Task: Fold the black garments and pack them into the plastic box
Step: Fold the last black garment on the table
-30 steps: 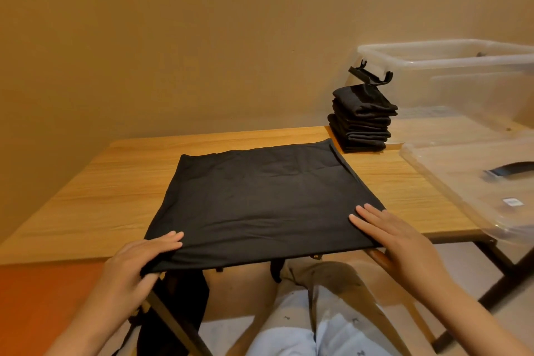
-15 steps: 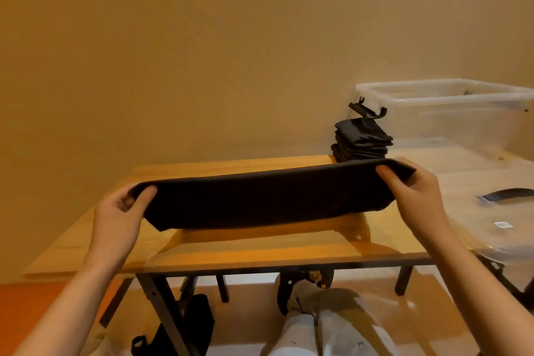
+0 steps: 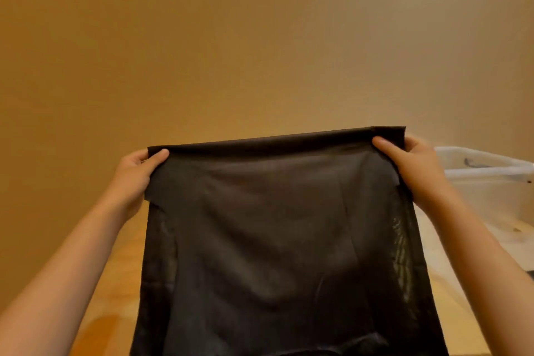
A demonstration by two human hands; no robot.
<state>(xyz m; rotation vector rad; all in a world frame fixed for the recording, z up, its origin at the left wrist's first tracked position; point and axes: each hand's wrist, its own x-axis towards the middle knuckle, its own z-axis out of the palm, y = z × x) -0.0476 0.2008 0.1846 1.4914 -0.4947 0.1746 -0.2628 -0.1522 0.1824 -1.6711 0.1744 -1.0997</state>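
Observation:
A black garment [image 3: 277,240] hangs in front of me, held up by its top edge and covering most of the lower view. My left hand [image 3: 135,179] grips its upper left corner, thumb on the near side. My right hand [image 3: 416,165] grips the upper right corner the same way. The clear plastic box [image 3: 491,173] shows at the right behind my right wrist. The stack of folded black garments is hidden behind the held cloth.
The wooden table [image 3: 115,298] shows in a strip at the lower left, under my left forearm. A clear plastic lid [image 3: 520,251] lies at the far right. A plain tan wall fills the upper view.
Both hands lifted the garment off the table and raised it high, so it now hangs down unfolded. The view tilted upward, and the table and folded stack dropped out of sight.

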